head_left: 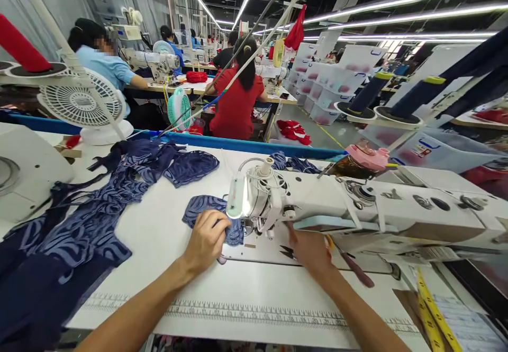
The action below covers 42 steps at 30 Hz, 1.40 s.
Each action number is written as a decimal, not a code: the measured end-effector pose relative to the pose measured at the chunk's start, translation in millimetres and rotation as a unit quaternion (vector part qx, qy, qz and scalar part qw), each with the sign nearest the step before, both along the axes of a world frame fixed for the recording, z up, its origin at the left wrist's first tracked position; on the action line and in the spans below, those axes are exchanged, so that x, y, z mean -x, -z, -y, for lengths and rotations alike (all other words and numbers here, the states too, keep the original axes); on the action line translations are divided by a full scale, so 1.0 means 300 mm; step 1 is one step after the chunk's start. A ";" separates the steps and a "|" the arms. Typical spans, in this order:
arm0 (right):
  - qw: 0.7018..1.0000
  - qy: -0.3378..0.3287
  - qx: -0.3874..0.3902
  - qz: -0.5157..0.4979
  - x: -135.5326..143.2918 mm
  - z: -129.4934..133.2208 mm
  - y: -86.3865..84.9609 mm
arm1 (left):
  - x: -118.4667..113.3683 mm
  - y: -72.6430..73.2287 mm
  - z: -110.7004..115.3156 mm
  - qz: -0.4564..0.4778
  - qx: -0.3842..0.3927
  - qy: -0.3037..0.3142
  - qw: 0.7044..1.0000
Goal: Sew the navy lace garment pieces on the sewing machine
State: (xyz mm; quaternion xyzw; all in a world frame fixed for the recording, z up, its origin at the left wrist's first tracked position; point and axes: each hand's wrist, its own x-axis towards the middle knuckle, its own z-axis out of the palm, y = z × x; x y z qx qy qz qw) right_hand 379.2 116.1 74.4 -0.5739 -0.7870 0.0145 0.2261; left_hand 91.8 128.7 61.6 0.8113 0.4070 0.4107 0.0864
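My left hand (206, 241) has its fingers bent and together on a navy patterned bra cup (204, 205), whose right part lies beneath the needle area of the white sewing machine (301, 193). Just right of the needle, my right hand (313, 251) reaches in under the machine arm with a finger stretched forward. Scissors (288, 252) show their dark blades beside that hand, and an orange handle part appears behind it. Whether the hand grips them is hidden. A second navy cup (192, 168) lies further back on the white table (159, 225).
A heap of navy patterned fabric (99, 214) covers the table's left side. A ruler strip (257, 309) runs along the front edge. At the right are a yellow tape measure (431, 309) and a dark-handled tool (357, 271). A fan (85, 98) stands back left; co-workers sit beyond.
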 end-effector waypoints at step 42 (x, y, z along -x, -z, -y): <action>0.986 -0.155 -0.056 -0.032 0.257 0.081 0.037 | -0.034 -0.055 0.033 0.155 0.527 0.160 0.820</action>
